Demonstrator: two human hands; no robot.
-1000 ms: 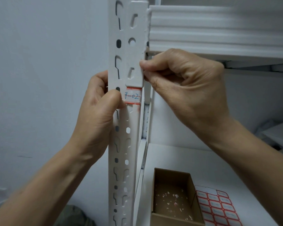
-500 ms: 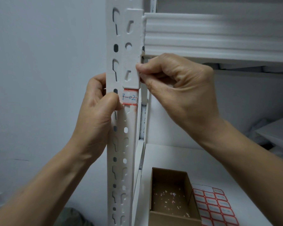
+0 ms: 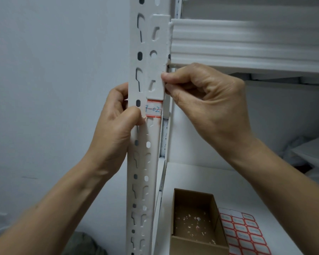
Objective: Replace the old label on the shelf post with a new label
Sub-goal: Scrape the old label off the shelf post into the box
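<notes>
A white slotted post (image 3: 142, 144) stands upright in the middle of the view, and the label (image 3: 153, 109), white with red bands and blue handwriting, is stuck across its front face just below an overlapping plate. The left hand (image 3: 116, 129) grips the post from its left side, fingers curled round the left edge and the thumb pressed on the front at the label's lower left corner, where the paper looks slightly lifted. The right hand (image 3: 210, 100) comes in from the post's right, fingers curled, thumb and forefinger pinching the post's right edge just above the label; whether anything else sits between them I cannot tell. The two hands are apart, with the post between them. To the right of the post, low down, an open cardboard box (image 3: 191, 240) with pale paper scraps in it sits on a white shelf (image 3: 219, 181), and a sheet of red-bordered labels (image 3: 243, 234) lies just beside the box on the side away from the post.
</notes>
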